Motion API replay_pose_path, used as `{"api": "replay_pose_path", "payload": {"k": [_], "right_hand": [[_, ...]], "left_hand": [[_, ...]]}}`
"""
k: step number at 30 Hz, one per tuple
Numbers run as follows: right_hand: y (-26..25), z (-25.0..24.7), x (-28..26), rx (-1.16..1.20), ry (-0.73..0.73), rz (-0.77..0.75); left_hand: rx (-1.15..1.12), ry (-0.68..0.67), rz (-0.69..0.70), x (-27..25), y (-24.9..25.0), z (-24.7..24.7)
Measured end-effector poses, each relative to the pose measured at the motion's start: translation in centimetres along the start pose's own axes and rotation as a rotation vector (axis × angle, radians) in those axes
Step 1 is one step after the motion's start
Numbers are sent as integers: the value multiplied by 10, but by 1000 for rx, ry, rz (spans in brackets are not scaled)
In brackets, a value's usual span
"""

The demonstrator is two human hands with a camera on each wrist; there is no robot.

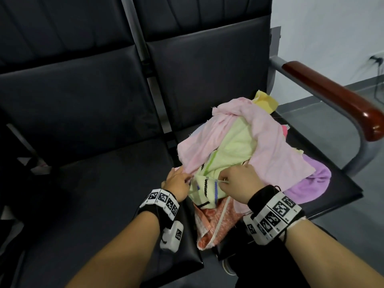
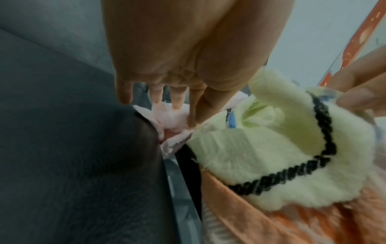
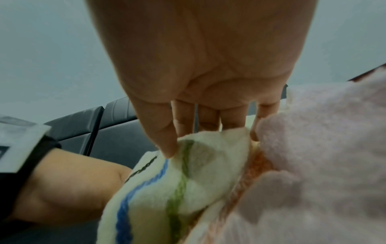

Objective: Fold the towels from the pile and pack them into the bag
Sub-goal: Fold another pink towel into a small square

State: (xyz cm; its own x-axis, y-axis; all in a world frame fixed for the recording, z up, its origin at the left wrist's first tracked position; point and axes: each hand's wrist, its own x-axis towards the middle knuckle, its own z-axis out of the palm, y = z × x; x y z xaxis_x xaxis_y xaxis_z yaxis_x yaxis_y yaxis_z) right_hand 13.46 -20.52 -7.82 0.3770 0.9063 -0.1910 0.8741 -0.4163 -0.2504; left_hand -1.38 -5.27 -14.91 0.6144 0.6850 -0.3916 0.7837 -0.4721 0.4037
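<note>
A pile of towels lies on the right seat of a black bench (image 1: 207, 84). On top sits a pale green towel (image 1: 232, 146) with black, blue and green stripes, draped by a pink towel (image 1: 266, 142). My right hand (image 1: 223, 180) pinches the green towel's near edge (image 3: 198, 189) between thumb and fingers (image 3: 169, 148). My left hand (image 1: 187, 179) is at the pile's left side. Its thumb and index tips (image 2: 191, 123) meet at the green towel's corner (image 2: 271, 148), and the other fingers rest on bunched pink cloth (image 2: 171, 118). No bag is plainly visible.
An orange towel (image 1: 212, 223) hangs over the seat's front edge under the green one. A purple towel (image 1: 311, 183) and a yellow one (image 1: 267, 101) lie lower in the pile. A wood-topped armrest (image 1: 332, 94) bounds the right side. The left seat (image 1: 104, 194) is bare.
</note>
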Motion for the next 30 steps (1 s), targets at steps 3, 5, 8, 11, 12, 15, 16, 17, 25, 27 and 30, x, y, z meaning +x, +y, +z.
{"api": "replay_pose_path", "payload": {"k": [3, 5, 8, 11, 12, 15, 16, 17, 25, 27, 30], "right_hand": [[1, -4, 1, 5, 40, 8], [0, -8, 2, 26, 99, 25], [-10, -15, 3, 102, 207, 8], [-28, -23, 1, 257, 270, -91], [-34, -25, 0, 307, 284, -118], [-54, -34, -2, 374, 370, -189], [-62, -36, -3, 399, 413, -215], [-69, -38, -3, 422, 454, -237], [-143, -42, -15, 476, 451, -339], [-166, -42, -18, 470, 483, -363], [-200, -40, -23, 475, 517, -444]], "left_hand": [[-21, 130, 13, 1, 5, -3], [-143, 284, 52, -4, 7, -13], [-408, 489, 104, -18, 13, -42], [-552, 587, 191, -39, 22, -79], [-589, 591, 233, -49, 25, -92], [-619, 588, 372, -87, 32, -124], [-597, 588, 417, -100, 32, -134], [-574, 587, 458, -113, 32, -142], [-493, 606, 634, -200, -6, -180], [-460, 647, 630, -218, -27, -189], [-419, 745, 555, -244, -69, -199]]}}
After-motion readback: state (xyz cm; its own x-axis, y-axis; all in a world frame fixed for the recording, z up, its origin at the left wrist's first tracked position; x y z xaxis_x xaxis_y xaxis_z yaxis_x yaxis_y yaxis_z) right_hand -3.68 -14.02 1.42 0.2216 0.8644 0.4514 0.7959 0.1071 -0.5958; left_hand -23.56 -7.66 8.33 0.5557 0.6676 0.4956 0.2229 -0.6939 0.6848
